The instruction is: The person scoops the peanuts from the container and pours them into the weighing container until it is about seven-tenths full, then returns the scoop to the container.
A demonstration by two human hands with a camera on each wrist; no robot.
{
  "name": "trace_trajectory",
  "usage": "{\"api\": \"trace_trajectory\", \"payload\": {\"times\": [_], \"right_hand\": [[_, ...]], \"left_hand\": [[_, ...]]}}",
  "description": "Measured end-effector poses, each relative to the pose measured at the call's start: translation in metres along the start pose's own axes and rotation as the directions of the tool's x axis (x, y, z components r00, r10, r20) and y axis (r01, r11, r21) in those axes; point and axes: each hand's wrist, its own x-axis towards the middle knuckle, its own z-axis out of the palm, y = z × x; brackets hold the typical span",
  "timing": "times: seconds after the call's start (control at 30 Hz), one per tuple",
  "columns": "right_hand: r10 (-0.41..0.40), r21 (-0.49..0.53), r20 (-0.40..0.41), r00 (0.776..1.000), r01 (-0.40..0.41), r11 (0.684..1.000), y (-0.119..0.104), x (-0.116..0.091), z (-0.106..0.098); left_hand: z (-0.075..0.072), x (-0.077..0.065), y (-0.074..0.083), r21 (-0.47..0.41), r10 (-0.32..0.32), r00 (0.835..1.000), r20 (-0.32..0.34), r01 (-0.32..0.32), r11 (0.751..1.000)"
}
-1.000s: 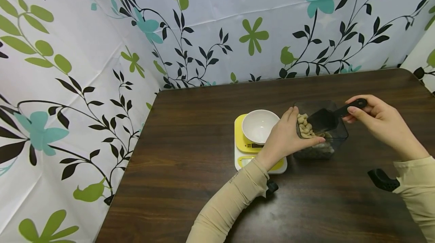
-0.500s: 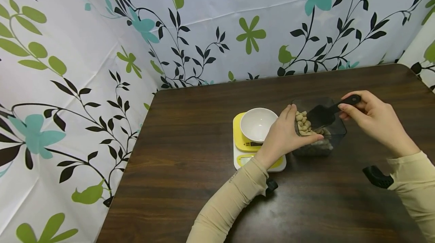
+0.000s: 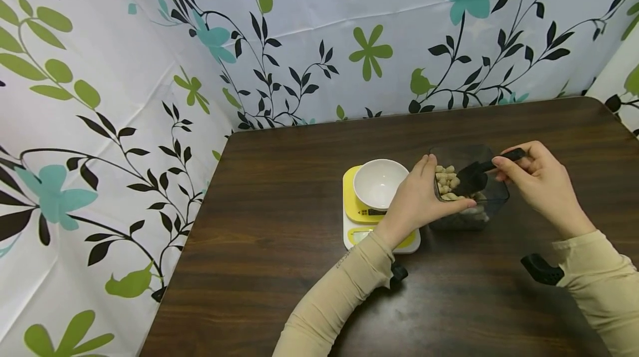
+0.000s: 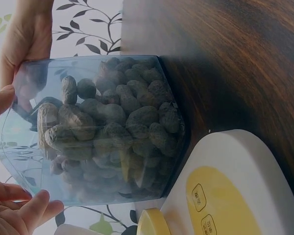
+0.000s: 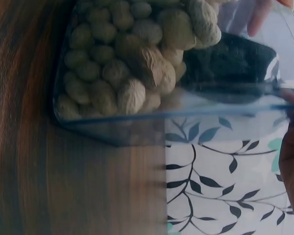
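A clear square container point(image 3: 491, 208) of unshelled peanuts point(image 4: 122, 117) stands on the table. My left hand point(image 3: 416, 193) holds its rim on the near left, with the thumb along the front edge and the fingers at the left side. In my right hand point(image 3: 541, 182) the handle of a black scoop point(image 3: 471, 178) is pinched between thumb and fingers. The scoop's blade slants down into the container, its lower edge among the peanuts. Through the wall, the right wrist view shows the dark blade point(image 5: 225, 68) right beside the peanuts.
Left of the container stands a yellow and white kitchen scale point(image 3: 353, 210) bearing a white bowl point(image 3: 380, 184). My left forearm crosses in front of the scale and partly covers its display. A patterned curtain point(image 3: 309, 8) hangs behind the dark wooden table point(image 3: 279, 196).
My right hand has moved left, and the scoop's blade has tipped lower into the peanuts. The left hand stays on the container.
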Motion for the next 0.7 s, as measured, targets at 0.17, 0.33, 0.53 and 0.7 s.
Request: {"api": "trace_trajectory", "payload": {"times": [0.17, 0.33, 0.53, 0.7], "right_hand": [[-0.025, 0.013, 0.053, 0.998, 0.025, 1.0, 0.0, 0.002, -0.006], [-0.039, 0.072, 0.069, 0.997, 0.034, 0.997, 0.006, -0.001, -0.011], [-0.043, 0.125, 0.06, 0.997, 0.035, 0.991, 0.009, 0.0, -0.004], [0.03, 0.063, 0.059, 0.998, -0.034, 0.997, 0.004, 0.002, -0.001]], "left_hand": [[-0.002, 0.001, 0.0, -0.007, -0.002, 1.0, 0.005, 0.002, 1.0], [-0.003, 0.001, 0.0, -0.011, -0.016, 1.0, 0.01, 0.016, 1.0], [-0.001, 0.0, -0.001, -0.005, 0.0, 1.0, 0.0, 0.0, 1.0], [0.0, 0.0, -0.001, -0.002, 0.007, 1.0, 0.006, -0.007, 1.0]]}}
